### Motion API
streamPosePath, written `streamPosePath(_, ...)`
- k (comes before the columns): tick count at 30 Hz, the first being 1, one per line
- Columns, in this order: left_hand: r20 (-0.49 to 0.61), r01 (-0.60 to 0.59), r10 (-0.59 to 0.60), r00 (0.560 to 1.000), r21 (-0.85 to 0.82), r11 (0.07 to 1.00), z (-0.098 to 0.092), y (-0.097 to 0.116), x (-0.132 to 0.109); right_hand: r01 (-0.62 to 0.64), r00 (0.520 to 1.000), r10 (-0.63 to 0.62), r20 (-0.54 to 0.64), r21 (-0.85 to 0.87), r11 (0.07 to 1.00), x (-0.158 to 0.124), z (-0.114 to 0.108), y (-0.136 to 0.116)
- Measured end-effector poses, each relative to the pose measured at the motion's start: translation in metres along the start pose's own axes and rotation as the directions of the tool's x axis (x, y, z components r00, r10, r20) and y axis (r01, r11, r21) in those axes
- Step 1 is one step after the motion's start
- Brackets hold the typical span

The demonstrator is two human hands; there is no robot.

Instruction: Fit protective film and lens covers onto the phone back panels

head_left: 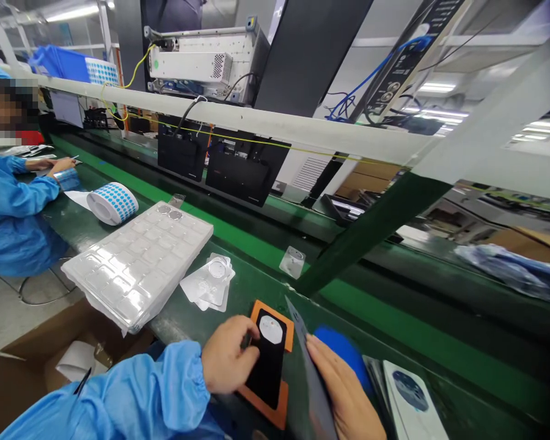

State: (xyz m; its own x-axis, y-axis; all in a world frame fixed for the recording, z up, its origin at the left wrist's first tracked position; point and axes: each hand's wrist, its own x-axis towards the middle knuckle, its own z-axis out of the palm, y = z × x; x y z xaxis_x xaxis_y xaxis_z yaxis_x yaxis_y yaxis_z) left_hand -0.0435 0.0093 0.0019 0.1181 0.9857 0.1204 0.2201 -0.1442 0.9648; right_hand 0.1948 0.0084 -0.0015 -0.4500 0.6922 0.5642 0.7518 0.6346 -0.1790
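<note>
My left hand [229, 354] rests its pinched fingers on the edge of a black sheet [268, 366], which has a white hexagonal patch [271, 330] and lies on an orange fixture [272, 324]. My right hand [343, 391] holds a thin grey panel [314, 379] tilted up on its edge. Just beyond that hand sits a blue pad [341, 354]. To the right lies a stack of white phone-like back covers [410, 397], each printed with a dark circle.
A co-worker in blue sleeves [21, 208] works at the left beside a roll of blue-dot labels [112, 203]. A stack of white blister trays [137, 263] and clear film pieces [208, 282] lie on the green bench [256, 293]. A cardboard box [41, 379] stands below.
</note>
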Motion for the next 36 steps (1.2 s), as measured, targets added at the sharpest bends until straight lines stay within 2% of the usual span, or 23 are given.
streamPosePath(1,-0.057,-0.043,0.049,0.997,0.102,0.994,-0.007,-0.007,0.003,0.031,0.999,-0.03,0.027,-0.028,0.999,0.009,0.0,0.008)
streamPosePath(3,-0.108,-0.078,0.101,0.989,0.2,0.977,-0.013,-0.023,0.007,0.12,0.988,-0.111,0.107,-0.08,0.99,0.021,0.008,0.022)
streamPosePath(6,-0.092,-0.122,0.149,0.985,0.251,0.96,-0.008,-0.047,0.009,0.21,0.961,-0.182,0.207,-0.118,0.971,0.026,0.028,0.036)
streamPosePath(9,-0.078,-0.16,0.187,0.979,0.269,0.95,-0.001,-0.059,0.01,0.2,0.952,-0.162,0.26,-0.129,0.971,0.019,0.043,0.038)
streamPosePath(17,-0.076,-0.164,0.192,0.979,0.279,0.946,-0.001,-0.06,0.014,0.191,0.939,-0.153,0.307,-0.097,0.977,0.017,0.037,0.025)
streamPosePath(25,-0.088,-0.16,0.192,0.977,0.285,0.945,0.0,-0.06,0.014,0.203,0.929,-0.169,0.33,-0.071,0.977,0.021,0.033,0.021)
streamPosePath(36,-0.095,-0.167,0.201,0.975,0.283,0.944,0.0,-0.063,0.013,0.145,0.9,-0.118,0.419,-0.032,0.989,0.027,0.033,0.019)
